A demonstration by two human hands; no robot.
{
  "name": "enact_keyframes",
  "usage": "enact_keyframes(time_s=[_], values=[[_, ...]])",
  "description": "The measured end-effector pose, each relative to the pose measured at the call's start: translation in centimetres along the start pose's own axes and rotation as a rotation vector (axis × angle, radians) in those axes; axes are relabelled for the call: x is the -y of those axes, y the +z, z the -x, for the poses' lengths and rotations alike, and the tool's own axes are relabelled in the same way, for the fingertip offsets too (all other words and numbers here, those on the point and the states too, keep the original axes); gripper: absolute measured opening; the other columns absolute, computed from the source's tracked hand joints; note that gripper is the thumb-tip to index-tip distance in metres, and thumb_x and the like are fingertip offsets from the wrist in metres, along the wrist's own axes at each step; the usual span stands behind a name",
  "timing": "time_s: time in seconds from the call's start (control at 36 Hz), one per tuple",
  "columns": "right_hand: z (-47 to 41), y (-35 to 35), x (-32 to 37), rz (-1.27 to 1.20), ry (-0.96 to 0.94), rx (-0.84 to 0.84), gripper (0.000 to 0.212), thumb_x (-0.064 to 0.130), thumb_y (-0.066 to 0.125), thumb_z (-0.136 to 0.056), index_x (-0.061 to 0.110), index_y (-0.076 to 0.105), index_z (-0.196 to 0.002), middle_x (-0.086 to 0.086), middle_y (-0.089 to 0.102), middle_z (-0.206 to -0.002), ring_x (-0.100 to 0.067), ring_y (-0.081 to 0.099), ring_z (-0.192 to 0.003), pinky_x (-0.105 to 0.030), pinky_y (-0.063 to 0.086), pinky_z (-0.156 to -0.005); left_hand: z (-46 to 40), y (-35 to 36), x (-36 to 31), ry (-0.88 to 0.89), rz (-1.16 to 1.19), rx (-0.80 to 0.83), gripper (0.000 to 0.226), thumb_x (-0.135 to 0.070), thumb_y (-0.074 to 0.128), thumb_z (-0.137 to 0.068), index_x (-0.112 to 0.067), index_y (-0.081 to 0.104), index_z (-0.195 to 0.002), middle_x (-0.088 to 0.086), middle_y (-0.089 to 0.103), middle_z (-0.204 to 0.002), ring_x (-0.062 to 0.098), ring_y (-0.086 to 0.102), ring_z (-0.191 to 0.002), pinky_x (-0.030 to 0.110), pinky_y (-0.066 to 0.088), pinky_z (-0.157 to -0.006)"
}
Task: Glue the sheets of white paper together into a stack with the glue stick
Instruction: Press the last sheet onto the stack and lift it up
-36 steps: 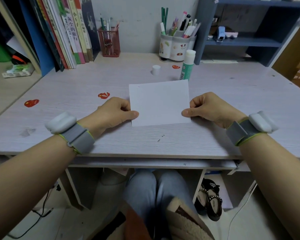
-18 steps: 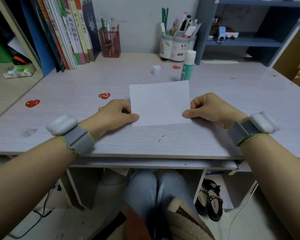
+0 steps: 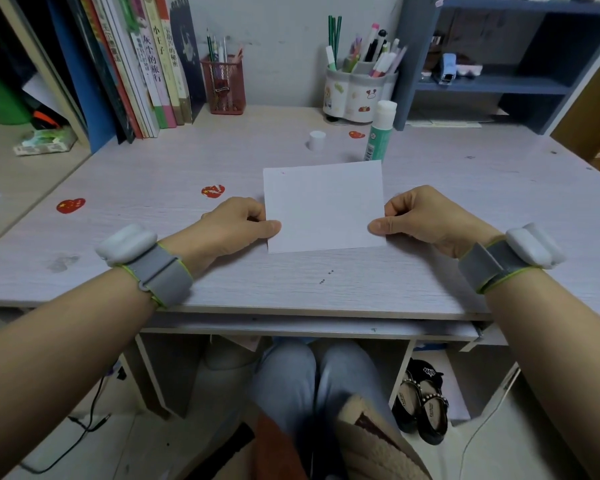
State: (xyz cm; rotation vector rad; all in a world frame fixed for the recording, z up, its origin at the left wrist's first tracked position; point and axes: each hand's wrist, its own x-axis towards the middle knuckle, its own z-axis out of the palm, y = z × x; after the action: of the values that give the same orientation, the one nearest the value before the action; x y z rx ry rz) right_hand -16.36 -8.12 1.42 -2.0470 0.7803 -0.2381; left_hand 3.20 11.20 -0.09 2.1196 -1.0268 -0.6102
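Observation:
The white paper [image 3: 323, 206] lies flat on the desk [image 3: 465, 202], and its edges look like one stack. My left hand [image 3: 232, 226] holds its left edge, thumb on top and fingers curled beside it. My right hand [image 3: 423, 220] holds the right edge the same way. The green glue stick [image 3: 378, 136] stands upright just behind the paper's far right corner. Its white cap [image 3: 316, 140] stands apart, to the left of it.
A white pen holder [image 3: 357, 93] and a red mesh pen cup [image 3: 224, 86] stand at the back. Books [image 3: 146, 71] lean at the back left. A blue shelf [image 3: 499, 84] rises at the right. Red stickers [image 3: 70, 205] dot the desk.

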Motion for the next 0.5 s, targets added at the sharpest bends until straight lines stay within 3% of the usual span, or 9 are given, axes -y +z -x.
enact_keyframes(time_s=[0.14, 0.25, 0.39, 0.5], values=[[-0.03, 0.08, 0.01, -0.010, 0.003, -0.005, 0.028, 0.020, 0.077, -0.076, -0.003, 0.062, -0.073, -0.011, 0.051, -0.064, -0.019, 0.040, -0.060, -0.027, 0.035, -0.058, -0.06, -0.08, 0.00, -0.016, 0.015, 0.010, 0.029, -0.037, 0.060, -0.087, -0.018, 0.053, -0.067, -0.003, 0.058, -0.078, 0.017, 0.049, -0.078, 0.032, 0.035, -0.079], [-0.01, 0.16, 0.08, -0.009, 0.006, 0.001, 0.027, 0.021, 0.077, -0.076, 0.003, 0.059, -0.067, -0.010, 0.049, -0.062, -0.016, 0.038, -0.057, -0.024, 0.033, -0.055, -0.07, -0.11, 0.11, -0.029, -0.001, 0.012, 0.029, -0.040, 0.060, -0.086, -0.012, 0.061, -0.081, 0.005, 0.066, -0.096, 0.023, 0.057, -0.093, 0.038, 0.042, -0.091], [-0.04, 0.12, 0.14, -0.011, 0.018, 0.001, 0.030, 0.020, 0.077, -0.076, 0.008, 0.056, -0.059, -0.008, 0.049, -0.059, -0.014, 0.039, -0.055, -0.025, 0.034, -0.054, 0.04, -0.08, 0.04, -0.007, -0.013, 0.025, 0.022, -0.039, 0.062, -0.085, -0.017, 0.064, -0.083, -0.005, 0.066, -0.097, 0.021, 0.058, -0.100, 0.045, 0.039, -0.102], [0.02, 0.09, 0.15, -0.008, 0.013, 0.003, 0.027, 0.021, 0.077, -0.076, 0.002, 0.059, -0.067, -0.011, 0.051, -0.063, -0.017, 0.040, -0.058, -0.025, 0.035, -0.056, 0.23, -0.08, 0.00, 0.008, -0.025, 0.028, 0.020, -0.041, 0.066, -0.081, -0.020, 0.064, -0.082, -0.010, 0.065, -0.096, 0.019, 0.058, -0.100, 0.047, 0.038, -0.103]])
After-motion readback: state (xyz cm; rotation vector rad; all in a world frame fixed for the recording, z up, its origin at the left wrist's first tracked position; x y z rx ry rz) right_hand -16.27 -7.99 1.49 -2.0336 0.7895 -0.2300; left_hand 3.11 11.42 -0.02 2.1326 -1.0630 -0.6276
